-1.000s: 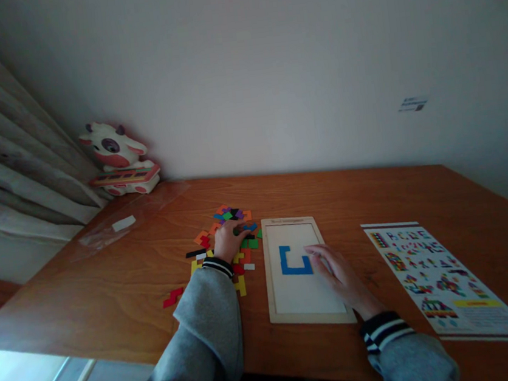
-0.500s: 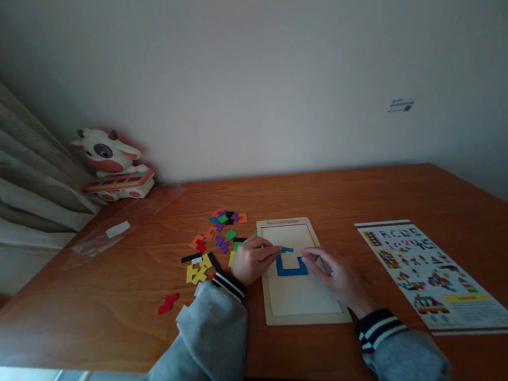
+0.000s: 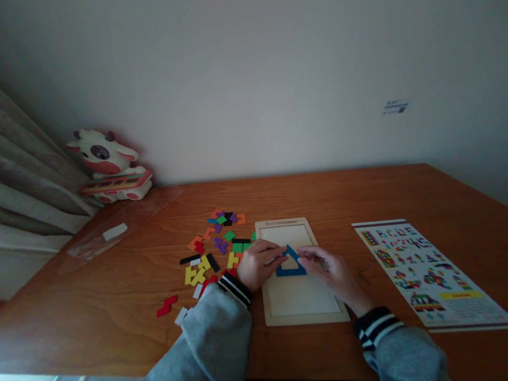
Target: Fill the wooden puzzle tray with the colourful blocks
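A wooden tray [image 3: 308, 318] with a pale inner panel lies on the table. On its upper half, blue pieces [image 3: 290, 270] form a closed outline, with a flat base and a peaked top, around a pale middle. My left hand [image 3: 260, 262] reaches in from the left, its fingers together on the outline's left side and top. From the right, my right hand [image 3: 332, 272] has thumb and forefinger on its right side. Both hands touch the blue pieces. Left of the tray lie loose coloured pieces [image 3: 198, 275], partly behind my left forearm.
A printed pattern sheet [image 3: 433, 274] lies to the right. A cow-shaped toy [image 3: 111, 164] stands at the back left corner, by a curtain [image 3: 13, 169]. Clear plastic with a white label [image 3: 115, 231] lies at left, and a red piece [image 3: 167, 305] near the front.
The small blue piece under my left fingers now joins the other blue pieces as a peaked top. My left hand has moved slightly right and down. The view has shifted a little.
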Available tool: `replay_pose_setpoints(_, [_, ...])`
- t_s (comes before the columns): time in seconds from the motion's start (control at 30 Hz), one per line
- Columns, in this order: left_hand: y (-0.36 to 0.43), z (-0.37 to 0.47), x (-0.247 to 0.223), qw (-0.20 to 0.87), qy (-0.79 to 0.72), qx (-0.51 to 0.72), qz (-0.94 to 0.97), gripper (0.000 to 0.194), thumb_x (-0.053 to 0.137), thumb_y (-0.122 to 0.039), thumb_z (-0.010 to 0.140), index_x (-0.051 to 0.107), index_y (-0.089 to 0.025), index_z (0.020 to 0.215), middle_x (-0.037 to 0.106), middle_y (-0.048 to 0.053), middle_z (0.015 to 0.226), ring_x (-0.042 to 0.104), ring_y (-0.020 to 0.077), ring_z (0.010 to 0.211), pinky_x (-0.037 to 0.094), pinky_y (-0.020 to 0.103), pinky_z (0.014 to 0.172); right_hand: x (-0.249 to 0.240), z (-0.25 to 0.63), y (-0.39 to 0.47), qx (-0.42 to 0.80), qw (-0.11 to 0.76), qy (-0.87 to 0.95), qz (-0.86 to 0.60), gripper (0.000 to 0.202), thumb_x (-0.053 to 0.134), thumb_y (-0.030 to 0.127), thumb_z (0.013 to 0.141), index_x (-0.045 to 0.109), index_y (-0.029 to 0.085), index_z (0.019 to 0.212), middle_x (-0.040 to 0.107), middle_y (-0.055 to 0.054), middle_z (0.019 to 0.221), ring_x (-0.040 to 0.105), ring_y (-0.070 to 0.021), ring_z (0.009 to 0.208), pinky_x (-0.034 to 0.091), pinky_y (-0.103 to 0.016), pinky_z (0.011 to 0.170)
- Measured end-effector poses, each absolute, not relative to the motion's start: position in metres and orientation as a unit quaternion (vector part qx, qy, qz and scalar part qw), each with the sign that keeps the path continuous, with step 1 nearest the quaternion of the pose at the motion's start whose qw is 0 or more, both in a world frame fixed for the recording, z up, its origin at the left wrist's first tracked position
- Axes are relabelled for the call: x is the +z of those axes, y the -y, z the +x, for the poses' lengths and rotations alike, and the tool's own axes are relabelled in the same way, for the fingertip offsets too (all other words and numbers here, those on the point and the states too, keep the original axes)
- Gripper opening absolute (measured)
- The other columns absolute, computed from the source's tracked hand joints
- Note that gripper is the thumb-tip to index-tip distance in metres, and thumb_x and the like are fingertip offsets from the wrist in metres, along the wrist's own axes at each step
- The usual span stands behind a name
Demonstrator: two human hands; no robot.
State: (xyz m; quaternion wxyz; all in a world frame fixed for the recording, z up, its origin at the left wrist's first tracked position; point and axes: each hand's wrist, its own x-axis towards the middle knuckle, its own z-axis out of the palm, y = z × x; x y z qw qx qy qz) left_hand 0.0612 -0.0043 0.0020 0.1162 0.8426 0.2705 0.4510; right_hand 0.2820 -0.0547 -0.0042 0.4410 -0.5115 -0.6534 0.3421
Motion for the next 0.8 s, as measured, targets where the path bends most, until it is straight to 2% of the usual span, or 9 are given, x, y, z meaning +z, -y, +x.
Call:
replay_pose_setpoints(0.13, [0.004,0.060,0.005,0.131,-0.297,0.485,0.812,0.022,0.068,-0.036,0.092,0.074,-0.020,0.106,0.074,0.007,0.094,0.069,0.0170,0.086,0.059,0.029,0.078,0.009,0.281,0.041,0.370,0.422,0.667,-0.490,0.033,0.066,0.044,0.087,0.071,0.023,0.111,0.075,-0.008,0.107,0.068,-0.0231,0.093,0.055,-0.038,0.083])
replay_pose_setpoints(0.27, [0.003,0.058,0.008,0.135,-0.339,0.463,0.808,0.022,0.065,-0.033,0.094,0.072,-0.020,0.110,0.074,0.007,0.097,0.069,0.0186,0.090,0.059,0.032,0.084,0.017,0.289,0.021,0.367,0.438,0.657,-0.492,0.033,0.066,0.044,0.087,0.071,0.023,0.112,0.074,-0.007,0.107,0.068,-0.0220,0.090,0.055,-0.037,0.083])
replay_pose_setpoints(0.43, [0.000,0.056,0.006,0.124,-0.357,0.416,0.827,0.018,0.062,-0.030,0.095,0.072,-0.020,0.106,0.073,0.007,0.100,0.067,0.0194,0.091,0.057,0.036,0.087,0.000,0.300,0.004,0.367,0.462,0.626,-0.510,0.036,0.061,0.050,0.088,0.072,0.020,0.104,0.075,-0.009,0.101,0.069,-0.0248,0.092,0.055,-0.039,0.083])
replay_pose_setpoints(0.57, [-0.004,0.053,0.003,0.132,-0.337,0.380,0.851,0.019,0.062,-0.029,0.094,0.071,-0.019,0.107,0.072,0.008,0.103,0.066,0.0200,0.096,0.055,0.036,0.089,-0.012,0.305,0.004,0.369,0.450,0.629,-0.516,0.033,0.063,0.050,0.087,0.073,0.021,0.099,0.075,-0.009,0.101,0.069,-0.0260,0.095,0.054,-0.041,0.085])
replay_pose_setpoints(0.67, [-0.005,0.052,0.001,0.137,-0.342,0.367,0.854,0.019,0.062,-0.029,0.094,0.071,-0.019,0.108,0.072,0.008,0.104,0.066,0.0204,0.097,0.055,0.037,0.090,-0.012,0.306,0.008,0.368,0.436,0.633,-0.522,0.032,0.065,0.047,0.086,0.073,0.023,0.106,0.075,-0.007,0.100,0.068,-0.0249,0.092,0.054,-0.040,0.084])
replay_pose_setpoints(0.8, [-0.005,0.051,0.001,0.146,-0.350,0.360,0.852,0.019,0.062,-0.028,0.094,0.071,-0.019,0.108,0.072,0.009,0.105,0.065,0.0207,0.097,0.054,0.038,0.090,-0.007,0.304,0.012,0.338,0.418,0.653,-0.534,0.037,0.064,0.046,0.087,0.069,0.023,0.116,0.075,-0.006,0.097,0.067,-0.0219,0.080,0.055,-0.037,0.073])
